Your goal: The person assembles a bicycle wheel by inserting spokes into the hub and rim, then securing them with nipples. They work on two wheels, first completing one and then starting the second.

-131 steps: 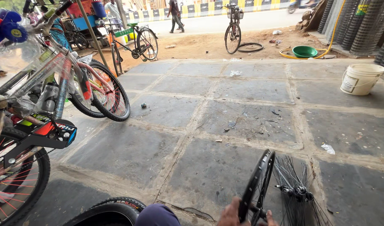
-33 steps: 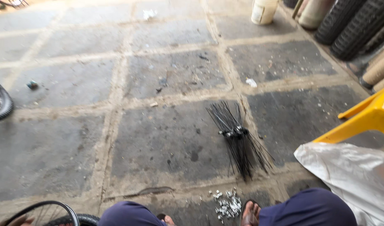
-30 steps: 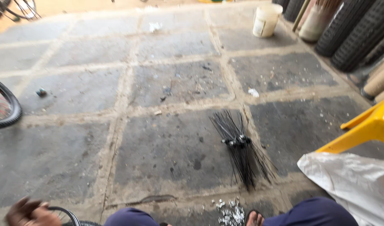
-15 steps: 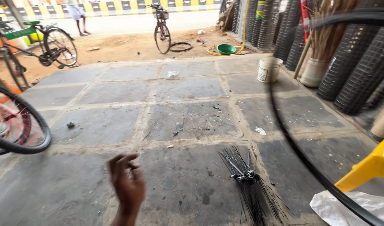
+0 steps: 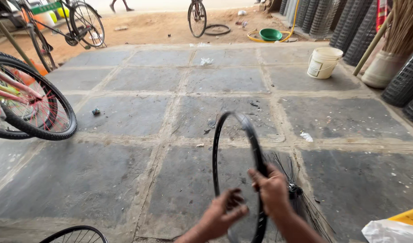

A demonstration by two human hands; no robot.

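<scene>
- The right hand (image 5: 273, 191) is wrapped around the right-hand side of a bare black wheel rim (image 5: 237, 168), fingers curled tight about the metal, holding it upright on edge.
- The left hand (image 5: 224, 213) sits inside the rim's hoop, low down; its fingers are half curled and loose. Whether it touches the rim cannot be told from this view.
- The rim stands in front of the person over the grey stone slab floor (image 5: 125, 180), its top edge tilted slightly away, with no spokes or tyre fitted.
- Just behind the right hand lies a bundle of thin black spokes (image 5: 301, 198), fanned out on the floor and partly hidden by the wrist.
- To the left stands a bicycle wheel with a black tyre and reddish spokes (image 5: 35, 108).
- Far back on the right sits a white bucket (image 5: 323, 62), with a green bowl (image 5: 270, 34) beyond it on the sandy ground.
- A white plastic bag (image 5: 390, 230) shows at the lower right corner.
</scene>
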